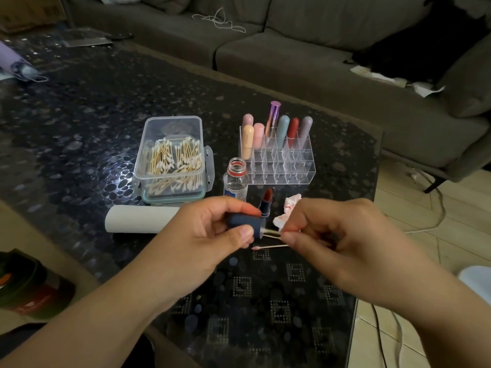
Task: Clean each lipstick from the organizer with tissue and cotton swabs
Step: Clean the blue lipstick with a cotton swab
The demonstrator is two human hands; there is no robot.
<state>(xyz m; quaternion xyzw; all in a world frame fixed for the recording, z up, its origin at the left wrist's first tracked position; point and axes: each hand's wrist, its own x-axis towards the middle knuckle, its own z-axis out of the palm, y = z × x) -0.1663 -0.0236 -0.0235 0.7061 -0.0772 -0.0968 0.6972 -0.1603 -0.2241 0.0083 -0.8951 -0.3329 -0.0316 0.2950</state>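
- Dark pebble-patterned glass forms the table (79, 123), with a grey sofa (292, 65) beyond its far edge.
- Toward the middle stands a clear box of cotton swabs (172, 160), and a tissue roll (138, 219) lies just in front of it.
- Right of the box, nearer the table's right edge, the clear organizer (281, 166) holds seven lipsticks (276, 128) upright in its back rows.
- Before the organizer stand an uncapped clear bottle (236, 179) and an open lipstick (265, 203), beside a stained crumpled tissue (288, 211).
- Over the near part of the table, the left hand (202, 240) grips a dark blue cap (244, 224), fingers curled round it.
- Facing it, the right hand (342, 240) pinches a cotton swab (271, 233) whose tip enters the cap's opening.
- Another used swab (268, 247) shows just below.
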